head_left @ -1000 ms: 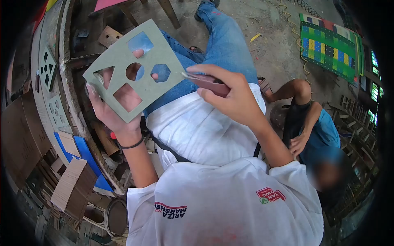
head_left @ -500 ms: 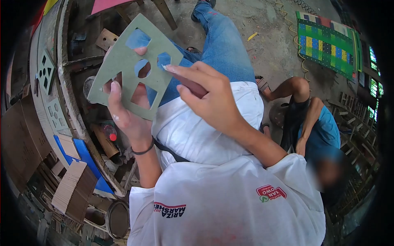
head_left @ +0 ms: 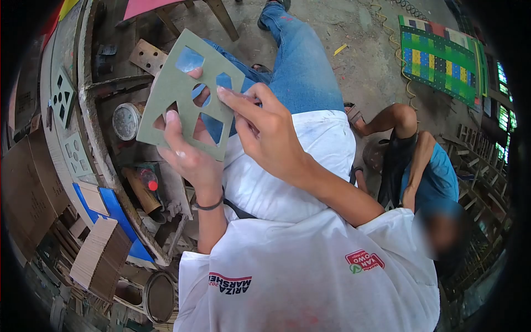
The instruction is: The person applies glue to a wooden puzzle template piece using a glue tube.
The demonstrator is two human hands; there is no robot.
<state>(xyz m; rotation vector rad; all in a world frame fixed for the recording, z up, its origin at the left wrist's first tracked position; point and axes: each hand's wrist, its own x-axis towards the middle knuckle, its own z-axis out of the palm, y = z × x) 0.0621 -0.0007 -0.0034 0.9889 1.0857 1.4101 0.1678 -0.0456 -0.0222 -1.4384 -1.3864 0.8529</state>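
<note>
My left hand (head_left: 194, 161) grips a grey-green flat board (head_left: 172, 84) with several shaped cut-outs, its thumb on the front face and its fingers behind. One fingertip shows through the upper square hole. My right hand (head_left: 272, 128) is curled at the board's right side, index fingertip at the edge of the hexagonal hole. The reddish-brown folded piece, looking like sandpaper, that it held a moment earlier is now mostly hidden by the fingers. The board is tilted above my lap, over the blue jeans (head_left: 310, 66).
On the left bench lie a dark board with cut-outs (head_left: 62, 98) and a pale one (head_left: 77, 155). A paint-smeared can (head_left: 126, 122) and a red-capped bottle (head_left: 148, 178) stand beyond its edge. Another person (head_left: 434, 171) crouches at right. Green perforated panels (head_left: 440, 63) lie on the floor.
The board has shifted right and slightly turned in my left hand, uncovering the can. My right hand has moved slightly left, its fingers more curled, and the brown piece has gone from sight.
</note>
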